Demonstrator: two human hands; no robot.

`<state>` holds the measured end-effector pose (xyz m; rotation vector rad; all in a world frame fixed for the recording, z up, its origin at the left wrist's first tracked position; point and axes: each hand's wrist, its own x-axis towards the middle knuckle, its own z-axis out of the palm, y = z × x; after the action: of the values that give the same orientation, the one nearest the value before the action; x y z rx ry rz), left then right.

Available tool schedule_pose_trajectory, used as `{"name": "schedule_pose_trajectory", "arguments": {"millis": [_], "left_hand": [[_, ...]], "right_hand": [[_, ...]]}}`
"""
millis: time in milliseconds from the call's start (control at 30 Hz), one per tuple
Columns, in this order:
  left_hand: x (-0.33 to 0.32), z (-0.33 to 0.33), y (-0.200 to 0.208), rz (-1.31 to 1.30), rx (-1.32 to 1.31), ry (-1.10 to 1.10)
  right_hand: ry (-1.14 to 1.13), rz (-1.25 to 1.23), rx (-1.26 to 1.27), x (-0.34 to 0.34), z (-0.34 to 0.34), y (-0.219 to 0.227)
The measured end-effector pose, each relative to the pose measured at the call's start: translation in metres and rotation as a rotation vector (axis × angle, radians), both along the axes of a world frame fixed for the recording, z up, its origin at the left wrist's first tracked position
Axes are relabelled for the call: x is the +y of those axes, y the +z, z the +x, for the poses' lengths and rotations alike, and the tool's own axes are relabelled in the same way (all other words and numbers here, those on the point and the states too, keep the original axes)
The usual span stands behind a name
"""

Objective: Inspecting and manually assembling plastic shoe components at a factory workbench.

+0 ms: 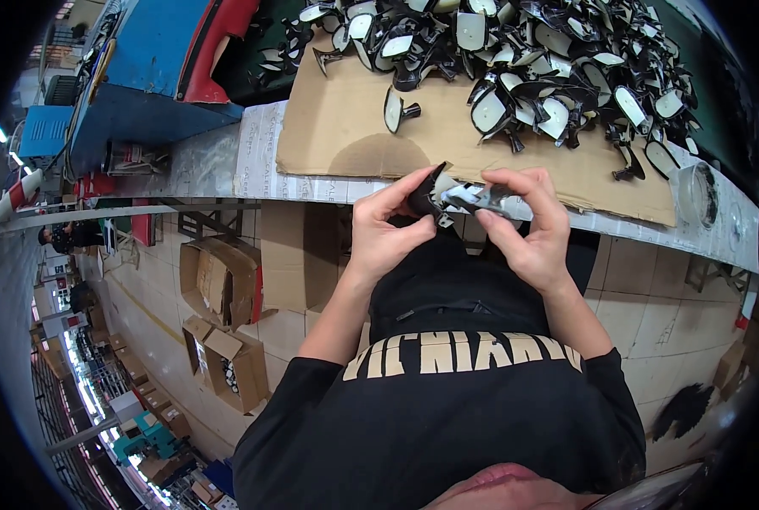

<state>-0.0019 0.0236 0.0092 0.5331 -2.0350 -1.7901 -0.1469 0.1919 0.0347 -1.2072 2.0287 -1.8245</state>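
Note:
Between the thumb and fingers of my left hand is a black shoe heel, held just off the near edge of the table. My right hand pinches a small grey, shiny piece against the heel's pale side; its exact kind is too blurred to make out. Straight ahead, one loose heel with a white seat lies by itself on a cardboard sheet. Behind it rises a large pile of similar black-and-white heels.
A blue machine with a red part borders the table at left. A roll of clear tape sits at the right end. Open cardboard boxes stand on the tiled floor at lower left. Another person is far off at left.

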Motion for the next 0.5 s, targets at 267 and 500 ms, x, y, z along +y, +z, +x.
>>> {"name": "schedule_pose_trajectory", "arguments": {"millis": [267, 500], "left_hand": [[0.005, 0.002, 0.011, -0.079, -0.062, -0.016], [0.003, 0.007, 0.005, -0.012, -0.081, 0.015]], "right_hand": [[-0.085, 0.048, 0.222, -0.01, 0.001, -0.009], [-0.191, -0.018, 0.169, -0.012, -0.005, -0.006]]}}
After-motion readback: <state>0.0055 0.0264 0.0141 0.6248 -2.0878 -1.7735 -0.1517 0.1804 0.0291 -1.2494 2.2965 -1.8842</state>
